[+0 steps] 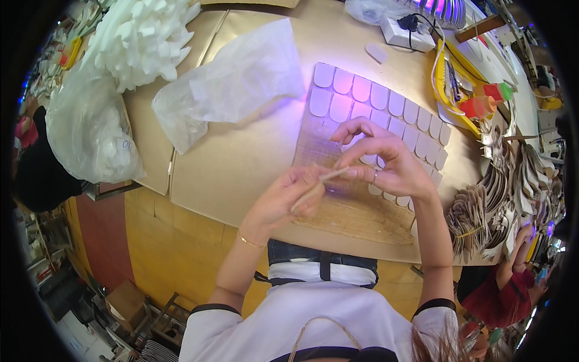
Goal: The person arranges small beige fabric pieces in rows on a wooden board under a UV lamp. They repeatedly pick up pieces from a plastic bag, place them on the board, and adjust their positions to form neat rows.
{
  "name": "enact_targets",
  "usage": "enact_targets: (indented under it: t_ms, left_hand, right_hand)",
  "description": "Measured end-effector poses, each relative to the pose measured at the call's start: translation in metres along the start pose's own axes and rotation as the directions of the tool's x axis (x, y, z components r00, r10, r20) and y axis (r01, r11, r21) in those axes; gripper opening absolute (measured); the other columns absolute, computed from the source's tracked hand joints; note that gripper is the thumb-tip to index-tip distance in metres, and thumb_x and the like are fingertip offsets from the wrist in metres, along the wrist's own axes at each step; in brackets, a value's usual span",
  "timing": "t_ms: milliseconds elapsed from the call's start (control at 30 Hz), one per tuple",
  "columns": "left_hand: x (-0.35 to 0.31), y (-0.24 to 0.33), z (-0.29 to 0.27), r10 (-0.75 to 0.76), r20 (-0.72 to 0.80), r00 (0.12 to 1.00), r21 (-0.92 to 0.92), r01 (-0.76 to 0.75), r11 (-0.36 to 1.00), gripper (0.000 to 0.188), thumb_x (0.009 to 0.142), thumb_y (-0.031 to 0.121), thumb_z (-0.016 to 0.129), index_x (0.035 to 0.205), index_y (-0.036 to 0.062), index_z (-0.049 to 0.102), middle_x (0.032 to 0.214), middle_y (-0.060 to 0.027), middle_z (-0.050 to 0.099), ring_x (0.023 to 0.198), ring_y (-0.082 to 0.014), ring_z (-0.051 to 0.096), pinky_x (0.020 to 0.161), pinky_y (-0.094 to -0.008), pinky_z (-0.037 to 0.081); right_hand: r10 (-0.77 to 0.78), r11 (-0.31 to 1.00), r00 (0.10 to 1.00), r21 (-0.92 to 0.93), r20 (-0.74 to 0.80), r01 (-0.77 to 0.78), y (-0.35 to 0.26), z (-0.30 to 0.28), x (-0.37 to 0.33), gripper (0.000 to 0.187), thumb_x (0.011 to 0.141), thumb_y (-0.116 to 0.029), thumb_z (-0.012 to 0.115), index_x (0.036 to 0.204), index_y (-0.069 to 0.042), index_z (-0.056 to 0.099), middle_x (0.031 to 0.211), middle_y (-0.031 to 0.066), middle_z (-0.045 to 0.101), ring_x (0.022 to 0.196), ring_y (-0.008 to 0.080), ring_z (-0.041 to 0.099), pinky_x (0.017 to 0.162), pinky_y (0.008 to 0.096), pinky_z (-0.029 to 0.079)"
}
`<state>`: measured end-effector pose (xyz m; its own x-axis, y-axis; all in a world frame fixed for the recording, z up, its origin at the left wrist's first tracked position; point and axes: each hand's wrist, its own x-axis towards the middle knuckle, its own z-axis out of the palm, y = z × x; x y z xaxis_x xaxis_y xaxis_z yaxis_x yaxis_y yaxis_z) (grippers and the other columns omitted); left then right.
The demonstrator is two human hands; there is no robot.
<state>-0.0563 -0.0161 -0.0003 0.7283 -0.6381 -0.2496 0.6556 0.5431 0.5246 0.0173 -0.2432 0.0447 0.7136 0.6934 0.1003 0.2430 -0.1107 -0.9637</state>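
Observation:
My left hand (295,194) pinches a thin, flat beige piece (333,174), seen nearly edge-on, above the near part of a brown board. My right hand (389,160) is closed with thumb and forefinger at the far end of the same piece, its other fingers curled above. Under my hands lies the brown board (356,223). Rows of pale, round-ended flat pieces (380,96) cover its far and right parts, and my right hand hides some of them. The near left part of the board is bare.
A crumpled translucent plastic bag (241,78) lies left of the board. Farther left are white foam pieces (139,42) and a stuffed clear bag (90,133). Bundled beige pieces (470,220) sit at right, near a yellow tray (443,90) with bottles. One loose piece (376,53) lies behind the board.

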Motion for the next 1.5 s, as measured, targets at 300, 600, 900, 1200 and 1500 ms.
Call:
enact_targets:
  t_ms: [300,600,900,1200,1500]
  left_hand:
    - [0.013,-0.022,0.017,0.634,-0.468,0.616,0.624,-0.277,0.73,0.026,0.101,0.025,0.06,0.102,-0.0002,0.066,0.087,0.0009,0.064,0.08,-0.0046,0.055,0.075,-0.0231,0.046]
    - [0.017,-0.036,0.022,0.725,-0.3,0.62,0.828,-0.208,0.52,0.021,0.096,0.017,0.066,0.107,-0.0008,0.068,0.093,-0.0072,0.073,0.086,-0.0092,0.064,0.075,-0.0256,0.05]
    - [0.011,-0.028,0.018,0.582,-0.154,0.799,0.968,0.004,0.25,0.038,0.093,0.014,0.067,0.129,0.0055,0.061,0.098,-0.0203,0.071,0.072,-0.0255,0.069,0.071,-0.0308,0.053]
    - [0.023,-0.016,0.021,0.463,-0.229,0.856,0.971,0.171,0.165,0.044,0.095,0.021,0.063,0.136,0.007,0.054,0.069,-0.0253,0.061,0.058,-0.0427,0.057,0.056,-0.0462,0.045]
    - [0.021,-0.023,0.015,0.744,-0.251,0.619,0.931,-0.056,0.361,0.034,0.099,0.017,0.057,0.131,0.0073,0.057,0.076,-0.0179,0.065,0.057,-0.027,0.061,0.054,-0.0378,0.047]
  right_hand:
    - [0.375,0.864,0.921,0.4,-0.106,-0.306,0.002,0.017,-0.011,0.029,0.088,-0.018,0.075,0.11,0.0,0.068,0.112,0.0065,0.065,0.1,0.0137,0.059,0.087,0.0298,0.048]
    - [0.247,0.897,0.906,-0.273,-0.343,-0.348,0.012,0.01,0.005,0.021,0.095,-0.019,0.064,0.101,0.002,0.065,0.084,0.0079,0.068,0.076,0.018,0.062,0.07,0.0314,0.049]
    - [0.365,0.665,0.93,-0.712,0.048,-0.224,0.019,-0.023,0.034,0.027,0.094,-0.029,0.061,0.093,-0.002,0.064,0.084,0.0163,0.065,0.086,0.0366,0.062,0.074,0.0456,0.047]
    - [0.393,0.604,0.917,-0.77,0.062,-0.206,0.033,-0.023,0.052,0.026,0.091,-0.03,0.064,0.089,-0.004,0.065,0.083,0.0148,0.067,0.086,0.0348,0.063,0.073,0.0453,0.048]
    - [0.219,0.741,0.949,-0.594,-0.226,-0.313,0.013,0.008,0.026,0.029,0.091,-0.031,0.069,0.096,-0.003,0.066,0.075,0.0102,0.065,0.069,0.0222,0.065,0.06,0.0368,0.049]
